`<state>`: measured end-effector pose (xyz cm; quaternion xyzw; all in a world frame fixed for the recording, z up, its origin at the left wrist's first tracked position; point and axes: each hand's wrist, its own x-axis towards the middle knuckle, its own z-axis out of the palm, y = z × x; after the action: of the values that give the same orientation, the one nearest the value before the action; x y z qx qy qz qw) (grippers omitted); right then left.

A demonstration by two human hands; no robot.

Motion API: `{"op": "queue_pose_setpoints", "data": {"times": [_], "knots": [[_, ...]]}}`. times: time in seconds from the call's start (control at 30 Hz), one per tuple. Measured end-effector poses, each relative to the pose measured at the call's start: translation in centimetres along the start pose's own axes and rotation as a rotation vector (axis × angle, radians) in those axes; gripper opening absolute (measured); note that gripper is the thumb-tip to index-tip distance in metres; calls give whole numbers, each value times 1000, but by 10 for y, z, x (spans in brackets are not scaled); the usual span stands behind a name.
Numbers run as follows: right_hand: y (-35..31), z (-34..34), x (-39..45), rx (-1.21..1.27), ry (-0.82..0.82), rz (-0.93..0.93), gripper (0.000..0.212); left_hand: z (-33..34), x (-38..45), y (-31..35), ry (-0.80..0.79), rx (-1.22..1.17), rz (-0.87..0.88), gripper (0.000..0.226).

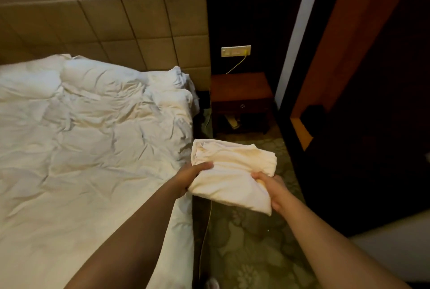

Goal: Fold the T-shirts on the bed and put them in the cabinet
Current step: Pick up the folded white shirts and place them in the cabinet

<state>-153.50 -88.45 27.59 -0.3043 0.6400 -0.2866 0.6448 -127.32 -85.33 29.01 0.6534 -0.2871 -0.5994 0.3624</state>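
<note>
A folded white T-shirt (230, 172) hangs in the air over the floor, just past the right edge of the bed (93, 149). My left hand (190, 176) grips its left side, thumb lying on top. My right hand (270, 190) grips the near right corner with the fingers curled round the cloth. The bed is covered with a crumpled white duvet. On the right stands a dark wooden cabinet (363, 107), its door edge reddish brown and an orange-lit shelf showing inside.
A brown nightstand (240, 100) with one drawer stands between the bed and the cabinet. A yellow cable (235, 65) runs from a wall socket (235, 51) down beside the bed. Patterned green carpet (246, 242) lies below my hands.
</note>
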Motion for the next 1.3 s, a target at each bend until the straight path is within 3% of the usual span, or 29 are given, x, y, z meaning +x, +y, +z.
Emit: {"op": "queue_pose_setpoints", "data": {"times": [0.13, 0.33, 0.5, 0.57, 0.63, 0.77, 0.87, 1.0, 1.3], "knots": [[-23, -3, 34, 46, 44, 22, 51, 7, 54, 27, -45, 48, -41, 60], [-83, 3, 100, 171, 226, -12, 53, 25, 156, 119, -191, 152, -31, 47], [-139, -5, 141, 277, 319, -28, 48, 48, 233, 194, -302, 294, -17, 83], [-162, -13, 160, 307, 350, -45, 38, 63, 263, 220, -327, 340, -34, 82], [-181, -21, 181, 339, 370, -60, 27, 80, 286, 244, -348, 365, -31, 68], [-217, -42, 243, 380, 424, -74, 41, 122, 352, 287, -365, 395, -22, 60], [-247, -60, 287, 433, 405, -46, 31, 151, 397, 319, -381, 423, -17, 56], [-289, -84, 346, 465, 410, -40, 43, 185, 462, 361, -386, 465, -18, 57], [-351, -121, 446, 512, 517, 56, 51, 263, 592, 424, -444, 572, -22, 64]]}}
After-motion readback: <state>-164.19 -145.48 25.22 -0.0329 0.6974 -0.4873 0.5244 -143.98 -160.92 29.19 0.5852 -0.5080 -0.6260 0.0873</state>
